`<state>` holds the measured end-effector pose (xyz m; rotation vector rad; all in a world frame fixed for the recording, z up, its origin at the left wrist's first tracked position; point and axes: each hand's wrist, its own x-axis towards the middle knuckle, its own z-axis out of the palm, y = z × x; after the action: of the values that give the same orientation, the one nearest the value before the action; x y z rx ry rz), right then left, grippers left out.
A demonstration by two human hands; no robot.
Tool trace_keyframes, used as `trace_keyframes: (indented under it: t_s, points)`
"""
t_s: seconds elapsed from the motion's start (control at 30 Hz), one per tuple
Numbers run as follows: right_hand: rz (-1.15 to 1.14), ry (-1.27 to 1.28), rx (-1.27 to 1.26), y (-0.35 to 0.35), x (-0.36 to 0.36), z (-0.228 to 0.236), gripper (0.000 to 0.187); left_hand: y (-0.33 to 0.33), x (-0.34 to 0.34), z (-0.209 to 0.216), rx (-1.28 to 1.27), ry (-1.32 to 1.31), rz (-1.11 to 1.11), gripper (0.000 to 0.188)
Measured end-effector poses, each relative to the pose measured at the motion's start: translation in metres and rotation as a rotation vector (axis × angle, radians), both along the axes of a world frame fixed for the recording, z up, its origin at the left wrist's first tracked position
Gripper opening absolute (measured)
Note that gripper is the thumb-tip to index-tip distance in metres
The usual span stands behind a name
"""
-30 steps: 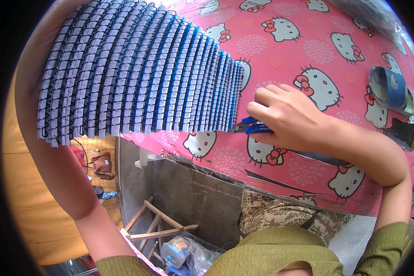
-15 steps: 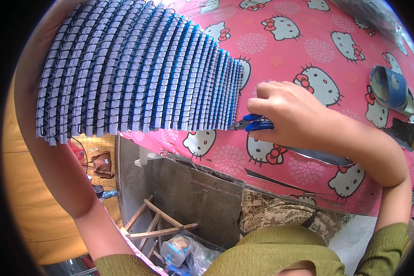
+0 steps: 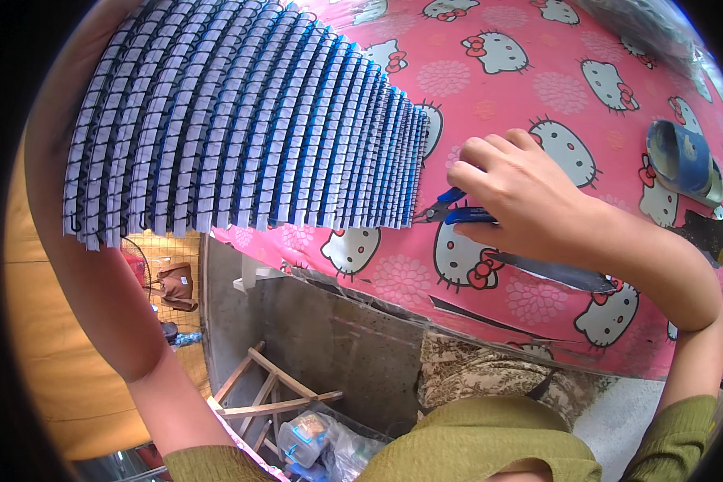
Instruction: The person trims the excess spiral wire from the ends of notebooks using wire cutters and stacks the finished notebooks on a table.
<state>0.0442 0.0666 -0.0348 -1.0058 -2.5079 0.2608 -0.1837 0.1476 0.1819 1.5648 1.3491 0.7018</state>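
A long row of wire-bound notebooks (image 3: 217, 120) with white page edges, black binding wire and blue covers stands packed together at the upper left. My left arm reaches up along its left side, and my left hand (image 3: 108, 22) is at the far left end, its fingers hidden. My right hand (image 3: 522, 181) is closed around blue-handled cutting pliers (image 3: 470, 215). The handles are spread, and the dark jaws point left at the near lower corner of the rightmost notebook.
A pink table cover (image 3: 450, 80) with cat-face prints lies under everything. A blue tube-shaped piece (image 3: 679, 161) is at the right, with a dark strip (image 3: 554, 271) near the front edge. Below are a wooden frame (image 3: 273, 386) and a plastic box (image 3: 305, 434).
My right hand has drawn slightly right, away from the last notebook. The pliers' handles have spread apart. My left arm has stayed nearly in place.
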Motion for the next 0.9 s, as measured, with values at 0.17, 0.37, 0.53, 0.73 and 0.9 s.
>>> trace_keyframes:
  t_s: [0.17, 0.37, 0.53, 0.73, 0.9]
  points:
    - [0.016, 0.04, 0.091, 0.001, -0.005, -0.011, 0.04, 0.0, -0.001, -0.001, -0.015, -0.01, 0.002, 0.021]
    - [0.013, -0.049, -0.56, 0.017, -0.011, 0.03, 0.028, -0.001, -0.004, -0.003, -0.032, -0.03, 0.015, 0.022]
    - [-0.02, -0.087, -1.061, 0.044, -0.013, 0.027, 0.042, -0.002, 0.002, -0.001, -0.038, -0.04, 0.007, 0.022]
    - [0.028, -0.146, -0.027, -0.003, -0.003, 0.012, 0.034, -0.005, 0.002, -0.002, -0.045, -0.066, -0.001, 0.022]
    - [0.015, -0.008, 0.026, -0.006, 0.002, -0.013, 0.038, -0.006, 0.003, -0.005, -0.063, -0.063, 0.008, 0.022]
